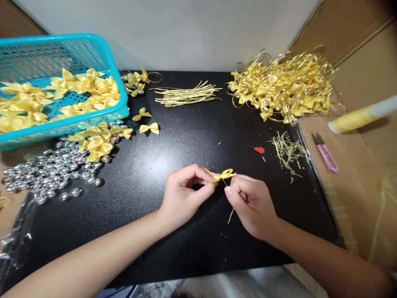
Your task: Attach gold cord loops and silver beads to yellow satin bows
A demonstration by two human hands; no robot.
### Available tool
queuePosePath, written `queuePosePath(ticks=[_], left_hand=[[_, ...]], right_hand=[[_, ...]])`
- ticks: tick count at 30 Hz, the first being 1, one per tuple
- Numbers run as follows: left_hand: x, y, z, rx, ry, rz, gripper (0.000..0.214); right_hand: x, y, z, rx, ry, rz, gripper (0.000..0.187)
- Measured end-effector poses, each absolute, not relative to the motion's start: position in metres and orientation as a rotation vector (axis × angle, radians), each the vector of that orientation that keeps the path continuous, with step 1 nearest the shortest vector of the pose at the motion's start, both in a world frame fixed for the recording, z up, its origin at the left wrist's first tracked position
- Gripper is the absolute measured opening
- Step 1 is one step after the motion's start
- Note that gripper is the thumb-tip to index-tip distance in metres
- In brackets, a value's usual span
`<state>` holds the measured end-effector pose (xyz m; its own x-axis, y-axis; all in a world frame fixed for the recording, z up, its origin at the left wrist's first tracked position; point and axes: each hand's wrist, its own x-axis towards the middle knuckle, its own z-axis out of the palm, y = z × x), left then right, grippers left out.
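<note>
My left hand [182,196] and my right hand [251,203] meet above the middle of a black mat [173,153]. Both pinch a small yellow ribbon bow [223,174] held between their fingertips. A thin gold cord [231,215] hangs down from the bow beside my right hand's fingers. Both hands have their fingers closed in a pinch.
A blue basket [120,89] of yellow bows stands at the back left, with silver beads [49,171] and loose bows [96,142] in front. Cut gold cords [186,95] lie at the back, a big heap of bows [282,87] at the right, pink snips [325,153] and a thread spool [356,118] on cardboard.
</note>
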<state>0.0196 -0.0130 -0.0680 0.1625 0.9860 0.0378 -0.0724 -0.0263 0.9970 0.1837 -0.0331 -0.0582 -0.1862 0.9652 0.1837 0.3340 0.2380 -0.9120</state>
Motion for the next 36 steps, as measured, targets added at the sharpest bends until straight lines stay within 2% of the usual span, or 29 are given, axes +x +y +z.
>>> queuePosePath(ticks=[11,20,23,28,32,33,36], left_hand=[[0.019,-0.012,-0.070,1.293,1.011,1.142,0.016],[0.018,-0.009,-0.067,1.585,1.004,1.106,0.011],[0.017,-0.008,-0.067,1.658,0.902,1.074,0.017],[0.019,-0.008,-0.070,1.258,0.919,1.022,0.008],[0.018,-0.003,-0.072,0.955,0.863,0.952,0.038],[0.018,-0.002,-0.072,0.949,0.852,0.927,0.040],[0.017,0.000,-0.070,0.971,0.844,0.880,0.020]], right_hand=[[0.185,-0.034,-0.057,-1.189,-1.651,0.992,0.035],[0.187,-0.032,-0.059,-1.113,-1.551,0.953,0.018],[0.187,-0.032,-0.060,-1.138,-1.527,0.941,0.017],[0.185,-0.031,-0.060,-1.129,-1.558,0.911,0.017],[0.184,-0.030,-0.058,-1.091,-1.619,0.930,0.017],[0.184,-0.030,-0.058,-1.085,-1.632,0.931,0.017],[0.185,-0.029,-0.057,-1.071,-1.689,0.904,0.019]])
